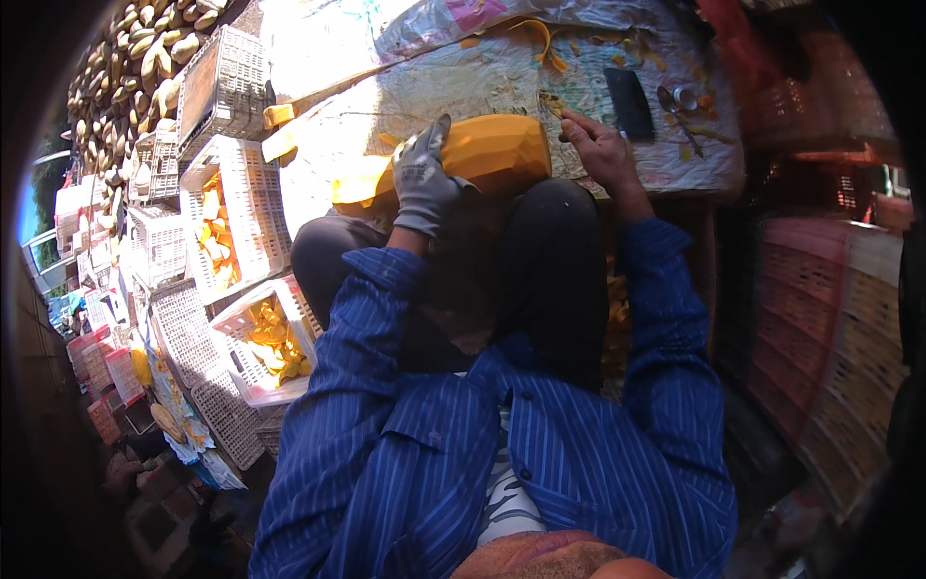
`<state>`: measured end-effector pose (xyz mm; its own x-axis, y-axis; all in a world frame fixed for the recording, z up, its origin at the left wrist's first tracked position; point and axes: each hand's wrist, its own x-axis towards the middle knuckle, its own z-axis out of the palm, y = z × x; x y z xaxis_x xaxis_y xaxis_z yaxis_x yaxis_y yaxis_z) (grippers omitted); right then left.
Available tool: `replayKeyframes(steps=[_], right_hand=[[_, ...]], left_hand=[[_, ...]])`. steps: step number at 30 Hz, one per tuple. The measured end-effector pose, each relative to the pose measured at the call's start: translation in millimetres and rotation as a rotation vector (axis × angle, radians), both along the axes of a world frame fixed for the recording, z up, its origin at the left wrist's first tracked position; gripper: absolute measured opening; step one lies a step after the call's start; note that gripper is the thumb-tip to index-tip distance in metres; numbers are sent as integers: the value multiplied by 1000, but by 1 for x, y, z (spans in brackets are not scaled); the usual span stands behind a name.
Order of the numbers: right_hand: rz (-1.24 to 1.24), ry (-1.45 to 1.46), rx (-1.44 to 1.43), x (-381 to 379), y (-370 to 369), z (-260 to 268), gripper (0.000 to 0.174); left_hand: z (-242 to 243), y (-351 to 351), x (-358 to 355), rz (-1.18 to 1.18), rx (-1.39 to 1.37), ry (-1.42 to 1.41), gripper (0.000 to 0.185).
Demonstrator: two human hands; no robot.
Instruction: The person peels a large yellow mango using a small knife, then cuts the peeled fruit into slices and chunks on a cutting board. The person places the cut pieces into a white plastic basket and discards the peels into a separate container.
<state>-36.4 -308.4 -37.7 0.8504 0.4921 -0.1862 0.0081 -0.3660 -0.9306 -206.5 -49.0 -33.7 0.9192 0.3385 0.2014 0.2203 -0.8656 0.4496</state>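
A large peeled orange squash (499, 148) lies crosswise at the near edge of the covered table, just above my knees. My left hand (425, 179), in a grey work glove, grips its left end, fingers over the top and thumb on the near side. Beyond its right end is my bare right hand (602, 150), its fingers pinched on a small thin tool whose shape is unclear. Left of the glove lies a bright orange squash piece (358, 181), partly hidden. A dark flat object (629, 103), a spoon (666, 100) and a small round metal item (684, 98) lie on the table farther right.
A plastic sheet (463, 79) covers the table, with peel strips (548, 45) on it. To the left stand a white crate (253, 210) and a second crate (231, 340), both holding orange pieces. Many unpeeled squashes (145, 51) lie behind. Red crates (796, 318) are stacked at right.
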Motion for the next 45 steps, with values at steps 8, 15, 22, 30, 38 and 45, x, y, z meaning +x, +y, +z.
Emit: replayKeyframes(steps=[8,15,22,30,38,45], right_hand=[[298,-422,-108,-47,-15,86,30],[385,-398,-420,-22,-71,63,33],[-129,-189,-173,-10,-92,61,42],[-234,119,-403,27,16,-18,54],[-191,226,-334,50,48,-71,74],[-118,439,-145,-9,71,0,86]], left_hand=[[-8,-12,-12,0,47,-93,106],[1,-13,-11,40,33,-64,103],[-14,-27,-26,67,134,-145,110],[4,-17,-35,141,-164,-152,97],[-52,134,-79,541,-412,464,50],[-60,182,-95,675,-620,289,44]])
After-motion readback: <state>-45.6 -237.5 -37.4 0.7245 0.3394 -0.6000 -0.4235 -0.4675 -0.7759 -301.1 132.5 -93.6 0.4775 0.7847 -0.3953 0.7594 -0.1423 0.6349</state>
